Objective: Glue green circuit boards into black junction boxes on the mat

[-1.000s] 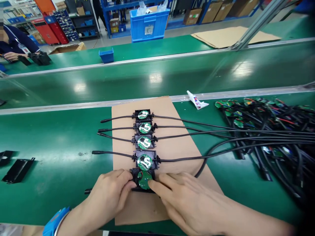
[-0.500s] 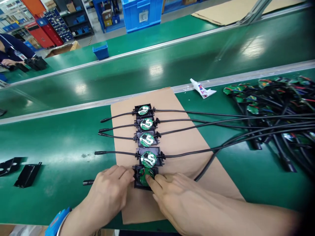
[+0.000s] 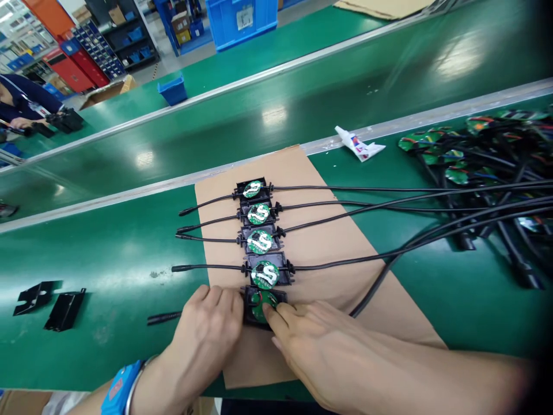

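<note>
The nearest black plastic housing (image 3: 247, 316) lies on the cardboard sheet (image 3: 242, 369) with a round green circuit board (image 3: 259, 305) in it. At the housing's left end, my left hand (image 3: 213, 317) is closed, its fingers curled where a black cable (image 3: 164, 318) comes out; the exact grip is hidden. My right hand (image 3: 309, 334) is closed at the right end, with a fingertip pressed on the board. Beyond it, several more housings stand in a column. Each holds a round board (image 3: 265, 275) with a white squiggle of paste and cables leaving both ends.
A white tube (image 3: 358, 145) lies near the bench's back rail. On the right is a heap of cabled circuit boards (image 3: 470, 167). Two black brackets (image 3: 64, 310) lie at the left. Across the green bench are a small blue bin (image 3: 172, 90) and a co-worker's hand (image 3: 26, 123).
The camera view has shifted slightly. My left hand's fingers have curled further in at the housing's left end. My right hand stays pressed on the same board.
</note>
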A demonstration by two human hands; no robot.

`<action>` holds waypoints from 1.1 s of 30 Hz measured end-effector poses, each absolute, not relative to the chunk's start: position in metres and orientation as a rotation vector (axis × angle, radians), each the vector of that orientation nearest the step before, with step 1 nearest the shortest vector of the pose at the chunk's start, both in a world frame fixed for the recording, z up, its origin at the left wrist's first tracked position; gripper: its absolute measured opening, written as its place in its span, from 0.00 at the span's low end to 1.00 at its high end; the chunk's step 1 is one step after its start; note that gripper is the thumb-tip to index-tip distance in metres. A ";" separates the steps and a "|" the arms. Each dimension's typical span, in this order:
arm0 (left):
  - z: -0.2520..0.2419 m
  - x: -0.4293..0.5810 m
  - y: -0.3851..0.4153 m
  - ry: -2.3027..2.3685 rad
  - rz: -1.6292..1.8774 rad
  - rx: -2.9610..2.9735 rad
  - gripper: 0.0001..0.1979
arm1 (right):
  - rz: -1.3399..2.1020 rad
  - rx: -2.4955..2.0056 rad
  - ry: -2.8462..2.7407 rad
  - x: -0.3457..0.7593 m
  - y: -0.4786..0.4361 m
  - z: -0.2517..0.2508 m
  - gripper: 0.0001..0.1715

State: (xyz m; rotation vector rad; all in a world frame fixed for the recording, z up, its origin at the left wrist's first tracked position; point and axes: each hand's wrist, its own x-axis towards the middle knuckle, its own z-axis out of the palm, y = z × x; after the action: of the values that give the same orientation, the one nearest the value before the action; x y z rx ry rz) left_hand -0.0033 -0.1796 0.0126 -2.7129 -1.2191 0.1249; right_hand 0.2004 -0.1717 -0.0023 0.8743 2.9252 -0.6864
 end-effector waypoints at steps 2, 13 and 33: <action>0.009 -0.010 -0.188 -1.234 -0.023 -2.742 0.17 | -0.660 0.872 2.953 0.202 -0.173 -0.004 0.23; -0.008 -0.005 -0.211 -1.252 -0.112 -2.761 0.26 | -1.073 1.059 2.770 0.211 -0.163 0.016 0.13; -0.032 -0.007 -0.200 -1.091 -0.509 -3.130 0.15 | -0.605 1.386 3.123 0.226 -0.190 -0.026 0.09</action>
State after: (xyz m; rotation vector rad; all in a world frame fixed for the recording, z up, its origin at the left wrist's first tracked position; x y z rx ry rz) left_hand -0.0069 -0.2004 -0.0316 -3.1296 -1.0909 -0.5090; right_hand 0.2264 -0.1895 -0.0260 1.3861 3.1228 -0.6051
